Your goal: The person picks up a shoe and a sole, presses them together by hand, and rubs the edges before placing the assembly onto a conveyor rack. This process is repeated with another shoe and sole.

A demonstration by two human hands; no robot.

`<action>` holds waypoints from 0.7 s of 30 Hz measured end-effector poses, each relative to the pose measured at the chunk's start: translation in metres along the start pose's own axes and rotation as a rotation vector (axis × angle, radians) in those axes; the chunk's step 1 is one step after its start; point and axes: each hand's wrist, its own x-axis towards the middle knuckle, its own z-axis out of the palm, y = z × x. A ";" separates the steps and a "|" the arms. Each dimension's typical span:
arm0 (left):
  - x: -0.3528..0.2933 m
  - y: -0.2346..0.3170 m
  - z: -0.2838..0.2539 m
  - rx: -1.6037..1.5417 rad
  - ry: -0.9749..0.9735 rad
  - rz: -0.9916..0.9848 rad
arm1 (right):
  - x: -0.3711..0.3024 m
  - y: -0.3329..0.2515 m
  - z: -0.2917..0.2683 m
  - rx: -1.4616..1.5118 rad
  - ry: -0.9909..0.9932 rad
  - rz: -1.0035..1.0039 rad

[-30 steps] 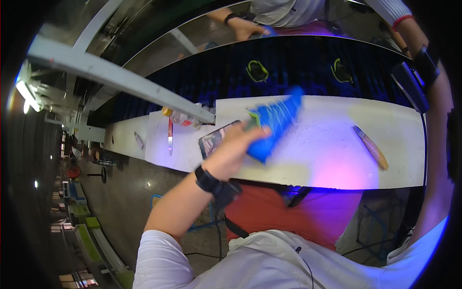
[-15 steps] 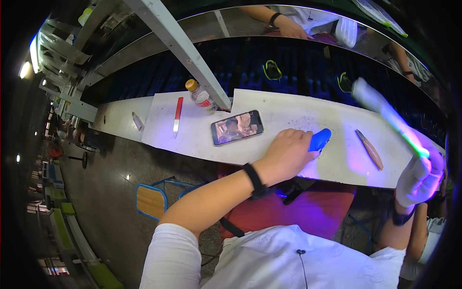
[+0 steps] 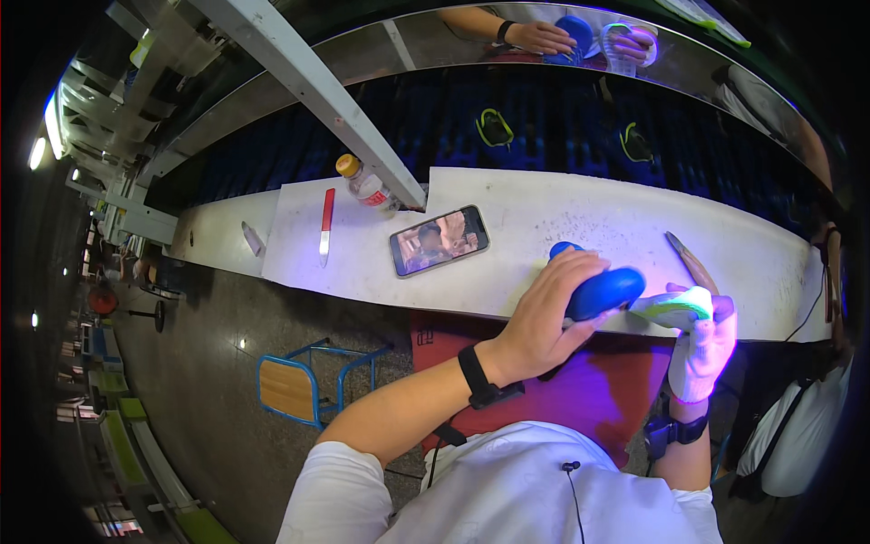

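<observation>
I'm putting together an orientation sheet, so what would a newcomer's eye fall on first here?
Probably the vivid blue shoe in the bare left hand, over the worktop's near edge. Just to its right, the white-gloved right hand holds a pale, sole-like piece under purple-white light. Left of both hands, a phone with its screen lit lies on the worktop.
</observation>
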 end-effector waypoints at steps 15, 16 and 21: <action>-0.032 0.046 -0.029 0.008 -0.124 -0.030 | -0.026 0.005 0.075 0.149 -0.346 0.002; -0.033 0.051 -0.022 -0.084 -0.041 -0.084 | -0.027 0.004 0.075 0.142 -0.340 0.006; -0.057 0.056 0.014 -0.276 0.215 -0.242 | -0.037 0.004 0.075 0.085 -0.366 -0.035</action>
